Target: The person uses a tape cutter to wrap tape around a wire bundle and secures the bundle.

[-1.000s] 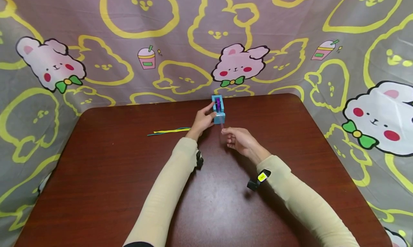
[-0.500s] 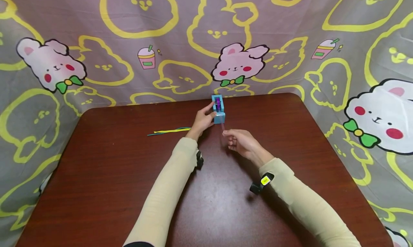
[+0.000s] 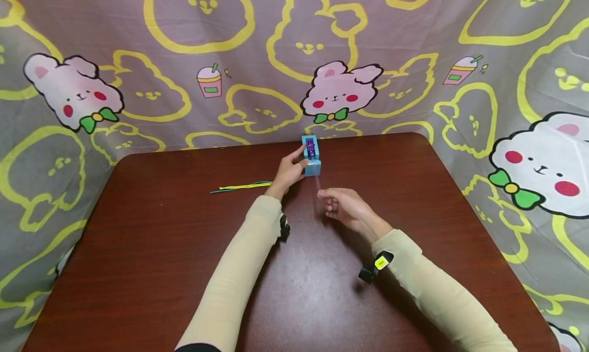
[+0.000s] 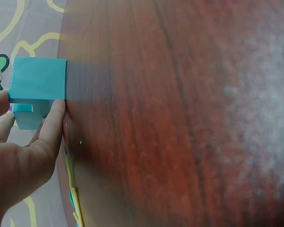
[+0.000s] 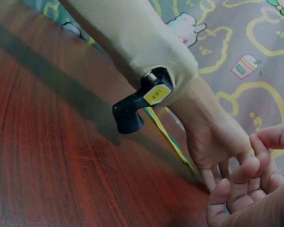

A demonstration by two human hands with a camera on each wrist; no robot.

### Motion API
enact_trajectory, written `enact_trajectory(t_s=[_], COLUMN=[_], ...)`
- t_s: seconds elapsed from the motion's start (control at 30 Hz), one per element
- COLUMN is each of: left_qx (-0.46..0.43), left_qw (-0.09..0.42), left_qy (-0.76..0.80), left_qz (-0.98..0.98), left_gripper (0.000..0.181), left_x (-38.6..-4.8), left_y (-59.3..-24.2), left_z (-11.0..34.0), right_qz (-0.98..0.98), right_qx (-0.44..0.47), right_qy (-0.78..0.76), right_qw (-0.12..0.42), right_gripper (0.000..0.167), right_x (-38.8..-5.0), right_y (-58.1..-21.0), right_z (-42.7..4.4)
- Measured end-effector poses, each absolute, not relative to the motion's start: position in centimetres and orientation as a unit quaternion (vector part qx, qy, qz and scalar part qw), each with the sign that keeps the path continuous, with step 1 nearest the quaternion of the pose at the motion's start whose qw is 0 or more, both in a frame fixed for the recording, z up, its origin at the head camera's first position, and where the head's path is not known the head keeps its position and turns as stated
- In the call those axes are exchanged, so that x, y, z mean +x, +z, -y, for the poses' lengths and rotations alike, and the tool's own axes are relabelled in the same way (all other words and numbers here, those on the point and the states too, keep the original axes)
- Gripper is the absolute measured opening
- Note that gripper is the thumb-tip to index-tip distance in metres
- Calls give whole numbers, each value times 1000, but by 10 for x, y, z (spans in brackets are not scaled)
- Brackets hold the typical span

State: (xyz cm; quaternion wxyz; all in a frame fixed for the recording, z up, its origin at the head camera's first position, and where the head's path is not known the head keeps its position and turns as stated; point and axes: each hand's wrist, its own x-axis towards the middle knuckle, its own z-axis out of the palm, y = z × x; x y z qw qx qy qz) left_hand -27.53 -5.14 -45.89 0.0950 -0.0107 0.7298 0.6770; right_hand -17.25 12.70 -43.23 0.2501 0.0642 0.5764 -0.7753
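A light-blue tape dispenser (image 3: 313, 168) with a purple tape roll (image 3: 310, 147) stands near the table's far edge. My left hand (image 3: 289, 172) grips it from the left side; in the left wrist view, thumb and fingers hold the blue dispenser body (image 4: 38, 78). From the dispenser's front, a thin see-through strip of tape (image 3: 317, 182) runs toward me. Its end is pinched between thumb and forefinger of my right hand (image 3: 349, 209), just in front of the dispenser. The right wrist view shows that pinch (image 5: 261, 142), while the dispenser is mostly hidden there.
Yellow and blue-green cords (image 3: 244, 187) lie left of my left wrist. A brown wooden table (image 3: 161, 250) spreads below both arms. Behind and beside it hangs a cartoon-print curtain (image 3: 257, 15). Black wrist cameras sit at both cuffs.
My right hand has drawn back slightly toward me, and the strip between it and the dispenser has grown a little longer. The left hand and the dispenser have stayed in place.
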Motion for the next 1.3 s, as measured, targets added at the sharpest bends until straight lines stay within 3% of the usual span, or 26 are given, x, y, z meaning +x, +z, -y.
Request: enact_trajectory(t_s=[1.3], left_qx=[-8], left_qw=[95], left_qy=[676], left_qz=[-731], left_gripper=[52], left_x=[-274], left_y=[-458], left_z=[51], right_qz=[-572], right_qx=[40], right_qy=[-772], right_qw=[274], right_gripper=[19], right_x=[-150], right_y=[-430], right_z=[-130])
